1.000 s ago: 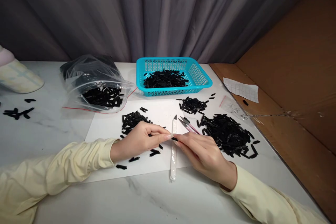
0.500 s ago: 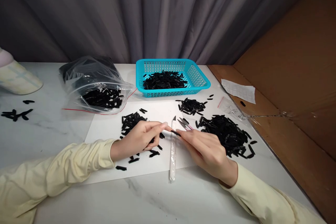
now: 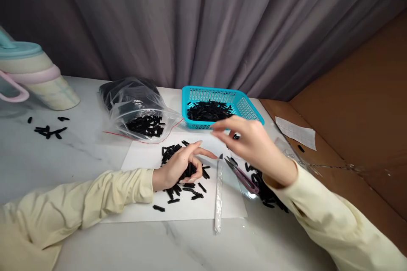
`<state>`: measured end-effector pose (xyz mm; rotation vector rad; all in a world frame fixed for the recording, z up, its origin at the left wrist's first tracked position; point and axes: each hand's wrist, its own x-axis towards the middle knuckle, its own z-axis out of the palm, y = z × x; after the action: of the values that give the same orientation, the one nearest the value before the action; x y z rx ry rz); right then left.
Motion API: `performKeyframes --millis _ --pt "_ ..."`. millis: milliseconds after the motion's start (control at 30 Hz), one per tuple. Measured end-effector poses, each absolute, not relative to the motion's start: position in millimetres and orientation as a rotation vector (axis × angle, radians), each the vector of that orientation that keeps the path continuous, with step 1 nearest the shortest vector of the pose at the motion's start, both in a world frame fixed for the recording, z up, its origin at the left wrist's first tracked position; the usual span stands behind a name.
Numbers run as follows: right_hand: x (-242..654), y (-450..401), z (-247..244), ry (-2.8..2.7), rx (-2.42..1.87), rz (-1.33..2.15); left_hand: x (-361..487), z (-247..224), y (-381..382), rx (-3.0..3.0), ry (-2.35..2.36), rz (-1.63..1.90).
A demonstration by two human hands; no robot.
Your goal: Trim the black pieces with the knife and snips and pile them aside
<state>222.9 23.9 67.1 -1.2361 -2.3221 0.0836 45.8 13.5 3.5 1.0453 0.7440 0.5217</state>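
My left hand (image 3: 181,165) is over a pile of black strips (image 3: 171,152) on a white sheet (image 3: 140,211). Its index finger stretches to the right, the other fingers are curled loosely, and nothing shows in it. My right hand (image 3: 246,137) is raised in front of the turquoise basket (image 3: 222,89), which holds many black strips (image 3: 208,111). Its thumb and fingertips are close together in a pinch; anything between them is too small to make out. A white-wrapped craft knife (image 3: 218,194) lies between the hands, with thread snips (image 3: 243,175) beside it.
A clear zip bag (image 3: 133,108) of black strips lies left of the basket. Farther left are a tumbler (image 3: 47,80) and loose strips (image 3: 49,131). Another pile (image 3: 267,194) is partly behind my right arm. A paper slip (image 3: 295,132) lies on cardboard at the right.
My right hand has moved up and away from my left, toward the basket. The black strip held between the hands no longer shows. The camera view has turned left.
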Motion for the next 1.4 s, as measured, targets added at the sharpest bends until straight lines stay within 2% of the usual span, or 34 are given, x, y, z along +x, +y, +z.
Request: performKeyframes --millis 67,367,667,833,1000,1167,1400 --pt "211 -1 61 -2.424 -1.089 0.292 46 0 13 1.011 0.717 0.538" --pt "207 -25 13 -2.301 -0.869 0.482 48 -7 7 1.147 0.626 0.538" --pt "213 -46 6 -2.142 -0.905 0.484 48 -4 5 1.257 0.643 0.454" --pt "233 -55 12 -1.995 -1.141 0.529 47 -7 6 1.279 0.650 0.479" --pt "242 -64 9 -1.754 -1.273 0.855 47 -5 4 1.363 0.681 0.426" --pt "238 -62 1 -1.416 -1.201 1.239 47 -2 1 1.436 0.732 0.444" --pt "239 -62 1 -1.345 -1.140 1.272 47 -5 -3 1.790 0.783 0.571"
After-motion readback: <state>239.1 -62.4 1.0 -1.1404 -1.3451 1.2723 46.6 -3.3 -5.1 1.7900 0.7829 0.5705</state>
